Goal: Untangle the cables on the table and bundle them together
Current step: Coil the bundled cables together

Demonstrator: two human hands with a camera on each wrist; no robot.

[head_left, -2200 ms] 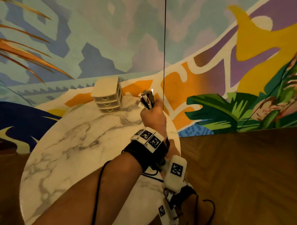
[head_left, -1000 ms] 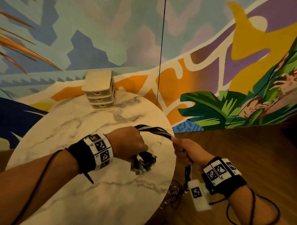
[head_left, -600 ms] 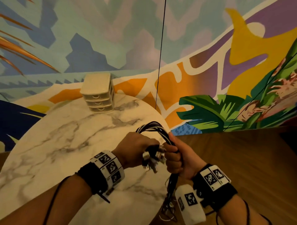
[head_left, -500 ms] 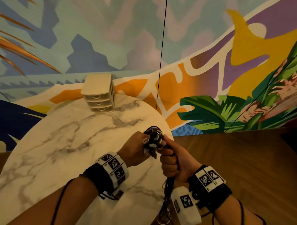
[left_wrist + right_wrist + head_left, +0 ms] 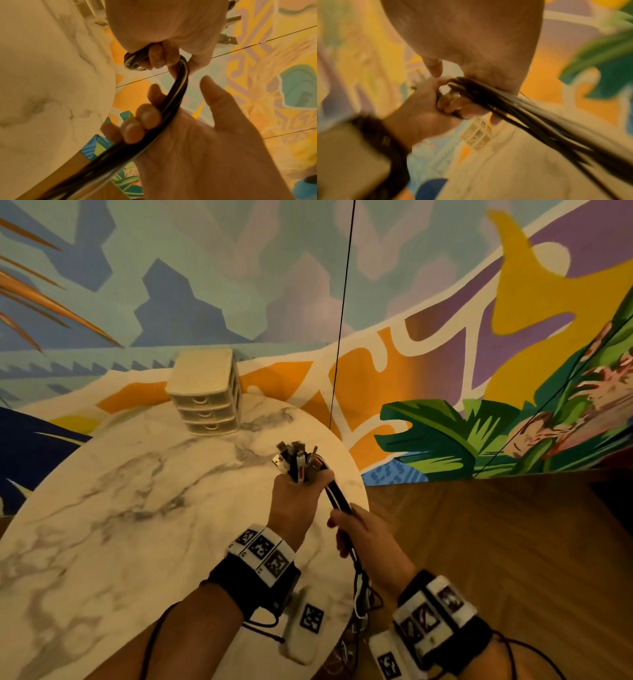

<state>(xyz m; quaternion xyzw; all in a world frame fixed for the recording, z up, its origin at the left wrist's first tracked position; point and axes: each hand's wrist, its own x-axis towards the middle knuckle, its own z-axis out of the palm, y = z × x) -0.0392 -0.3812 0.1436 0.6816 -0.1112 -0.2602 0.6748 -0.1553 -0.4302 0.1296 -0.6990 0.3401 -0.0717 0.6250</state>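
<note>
At the far left side of the round marble table (image 5: pixel 102 525) stands a small cream three-drawer unit (image 5: pixel 205 402), well apart from your hands. Your left hand (image 5: pixel 294 501) is over the table's right part, fisted tight round the gathered cables (image 5: pixel 337 498). Their plug ends (image 5: pixel 296 460) stick up out of the top of your fist in a cluster. From under that fist the black and white cables run together down and to the right into your right hand (image 5: pixel 363 529), just past the table edge. There your fingers (image 5: pixel 147 115) curl loosely over the bundle lying across your palm, while your thumb (image 5: pixel 216 97) stands off it. Below that hand the cables hang loose beside the table rim, above the wooden floor (image 5: pixel 479 542).
</note>
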